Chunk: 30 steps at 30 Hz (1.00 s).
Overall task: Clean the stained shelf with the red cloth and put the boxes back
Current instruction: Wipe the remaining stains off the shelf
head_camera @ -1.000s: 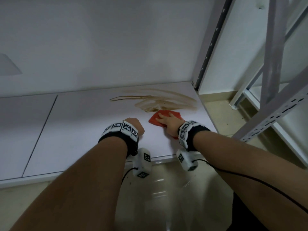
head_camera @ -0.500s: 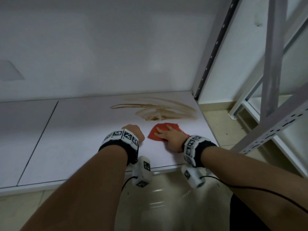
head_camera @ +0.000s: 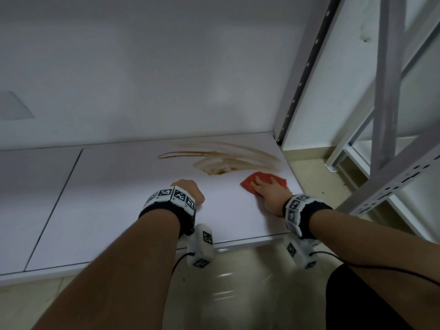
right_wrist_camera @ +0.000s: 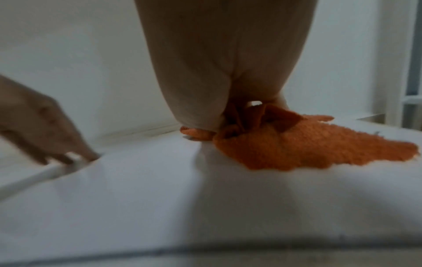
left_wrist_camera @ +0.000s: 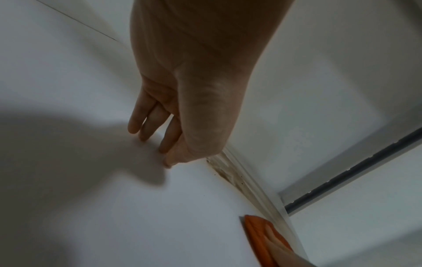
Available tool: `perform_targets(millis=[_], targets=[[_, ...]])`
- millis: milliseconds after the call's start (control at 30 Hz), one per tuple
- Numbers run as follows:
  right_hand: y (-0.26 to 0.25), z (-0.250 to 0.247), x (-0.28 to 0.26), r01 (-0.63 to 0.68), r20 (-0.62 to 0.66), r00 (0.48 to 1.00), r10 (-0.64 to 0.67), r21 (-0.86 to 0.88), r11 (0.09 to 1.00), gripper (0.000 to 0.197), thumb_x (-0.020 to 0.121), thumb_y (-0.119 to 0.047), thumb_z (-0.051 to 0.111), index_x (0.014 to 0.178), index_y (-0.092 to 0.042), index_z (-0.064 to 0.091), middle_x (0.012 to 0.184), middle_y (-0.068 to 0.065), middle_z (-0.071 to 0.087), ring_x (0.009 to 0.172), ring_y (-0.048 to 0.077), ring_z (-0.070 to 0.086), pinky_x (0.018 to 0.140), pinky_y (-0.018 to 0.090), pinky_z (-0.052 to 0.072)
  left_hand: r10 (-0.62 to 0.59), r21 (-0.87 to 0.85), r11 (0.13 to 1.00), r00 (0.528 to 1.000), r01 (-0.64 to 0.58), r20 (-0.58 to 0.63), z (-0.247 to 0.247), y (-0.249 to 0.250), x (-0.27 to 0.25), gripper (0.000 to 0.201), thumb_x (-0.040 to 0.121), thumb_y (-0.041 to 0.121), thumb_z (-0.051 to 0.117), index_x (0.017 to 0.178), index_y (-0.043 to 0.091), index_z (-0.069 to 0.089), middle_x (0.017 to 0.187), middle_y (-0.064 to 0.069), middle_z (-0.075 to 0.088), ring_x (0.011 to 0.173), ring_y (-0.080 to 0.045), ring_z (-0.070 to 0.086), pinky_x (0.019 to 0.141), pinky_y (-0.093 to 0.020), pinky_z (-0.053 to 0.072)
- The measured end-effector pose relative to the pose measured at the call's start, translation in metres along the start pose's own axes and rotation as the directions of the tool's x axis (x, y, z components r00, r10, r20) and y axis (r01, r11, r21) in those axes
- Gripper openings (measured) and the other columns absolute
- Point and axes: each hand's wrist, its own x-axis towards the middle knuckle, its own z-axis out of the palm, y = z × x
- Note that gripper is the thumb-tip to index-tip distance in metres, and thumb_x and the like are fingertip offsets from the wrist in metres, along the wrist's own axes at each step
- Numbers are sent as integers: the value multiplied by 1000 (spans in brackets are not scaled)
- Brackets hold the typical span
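A brown smeared stain [head_camera: 223,160] runs across the back right of the white shelf [head_camera: 114,206]. The red cloth [head_camera: 250,181] lies just in front of the stain's right end, near the shelf's right edge. My right hand [head_camera: 267,190] presses flat on it with fingers spread; in the right wrist view the cloth [right_wrist_camera: 297,150] bunches under my palm. My left hand [head_camera: 190,190] rests to the left of the cloth, holding nothing. Its straight fingertips [left_wrist_camera: 146,130] touch the bare shelf. No boxes are in view.
A grey perforated upright [head_camera: 300,86] stands at the shelf's back right corner. More white racking [head_camera: 390,148] crosses on the right over beige floor [head_camera: 316,179]. A seam [head_camera: 57,201] splits the shelf board at the left. A white wall closes the back.
My right hand slid the red cloth back from the stain's lower edge, then to the right toward the shelf's edge. My left hand stayed in place.
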Motion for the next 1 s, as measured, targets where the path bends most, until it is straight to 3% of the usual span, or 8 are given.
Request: perform_targets(millis=[200, 333, 500, 633, 733, 800, 900, 1000], targets=[[-40, 3, 18, 167, 15, 986, -168, 18, 986, 69, 95, -10, 37, 149, -39, 7, 159, -14, -4, 147, 29, -3, 114, 62, 8, 3, 20, 1000, 1000, -3, -8, -2, 4, 0, 34, 92, 23, 47, 61, 15, 36, 67, 0, 40, 82, -23, 49, 72, -26, 40], [-38, -8, 34, 124, -26, 992, -123, 62, 990, 71, 94, -5, 35, 149, -39, 6, 159, -11, -6, 147, 31, -2, 115, 57, 4, 2, 23, 1000, 1000, -2, -4, -4, 3, 0, 35, 91, 24, 50, 60, 15, 37, 63, 1, 39, 79, -23, 49, 71, -26, 40], [19, -9, 29, -31, -140, 989, 57, 181, 983, 71, 92, -2, 33, 150, -38, 13, 160, -2, -2, 148, 25, 0, 120, 41, -4, 24, 22, 999, 1000, -24, -4, -6, 5, 3, 35, 92, 24, 48, 60, 15, 37, 64, 1, 40, 68, -21, 49, 66, -26, 41], [22, 6, 8, -77, -84, 992, 96, 204, 976, 72, 91, -5, 35, 149, -40, 12, 160, -9, 0, 147, 31, 1, 118, 55, 3, 30, 0, 1000, 1000, -30, -6, -9, 6, 8, 35, 91, 21, 49, 58, 15, 36, 62, 1, 39, 53, -12, 36, 62, -25, 38], [-5, 6, 4, 13, -34, 999, -7, 169, 985, 72, 91, -5, 37, 150, -38, 12, 159, -14, -2, 147, 28, -2, 115, 60, 4, 25, -3, 1000, 1000, -25, 5, -12, 7, 7, 35, 90, 21, 50, 59, 16, 36, 62, 1, 38, 52, -12, 36, 59, -24, 36], [-19, 2, 13, 63, -20, 998, -60, 137, 989, 72, 91, -4, 37, 150, -36, 12, 159, -14, -3, 147, 27, -3, 115, 60, 4, 18, 6, 1000, 1000, -18, -4, -13, 9, 5, 32, 91, 22, 49, 62, 14, 39, 63, 1, 38, 56, -13, 39, 59, -23, 36], [-27, -5, 30, 72, -56, 996, -67, 101, 992, 66, 95, -9, 33, 151, -34, 7, 159, -10, -4, 147, 32, 0, 116, 54, 4, 19, 16, 1000, 1000, -19, 15, -14, 10, 1, 18, 92, 23, 48, 79, 11, 46, 69, -1, 42, 76, -21, 48, 62, -24, 38], [-15, -16, 44, 9, -60, 998, -3, 91, 996, 67, 95, -12, 37, 152, -28, 5, 160, -1, -6, 146, 36, 1, 118, 49, 2, 12, 15, 1000, 999, -13, 30, -12, 6, 2, 33, 93, 21, 47, 63, 13, 37, 64, 1, 36, 62, -16, 43, 51, -21, 30]])
